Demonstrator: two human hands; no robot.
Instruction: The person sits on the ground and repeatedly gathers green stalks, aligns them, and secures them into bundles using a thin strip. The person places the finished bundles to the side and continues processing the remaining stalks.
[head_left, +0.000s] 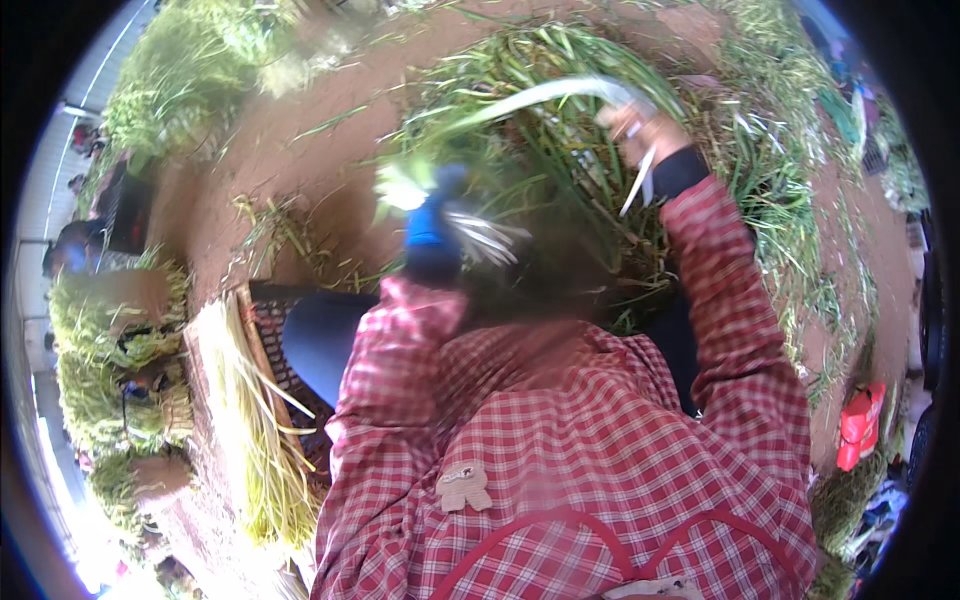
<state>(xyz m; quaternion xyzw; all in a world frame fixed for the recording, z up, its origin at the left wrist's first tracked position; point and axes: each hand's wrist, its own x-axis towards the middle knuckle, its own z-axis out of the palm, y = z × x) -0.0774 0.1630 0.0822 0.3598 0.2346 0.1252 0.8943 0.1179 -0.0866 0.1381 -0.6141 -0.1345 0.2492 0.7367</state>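
Observation:
My left hand (433, 225), in a blue glove, is closed around a small bunch of pale stalks (487, 236). Their whitish ends stick out to the right, and bright green leaf shows at the other side of the fist. Up and to the right, my right hand (649, 135) grips a long pale green-white leafy stalk (555, 91), which arcs leftward and is blurred. A short white piece hangs below that hand. Beneath both hands spreads a heap of long green leaves (525, 67). Motion blur hides the exact finger positions.
Pale trimmed stalks (240, 405) lie in a long pile at my left, beside a dark perforated plastic crate (274, 330). Tall green bundles (180, 90) stand at upper left. Loose leaves (787, 225) litter the brown floor on the right, near a red-orange object (861, 426).

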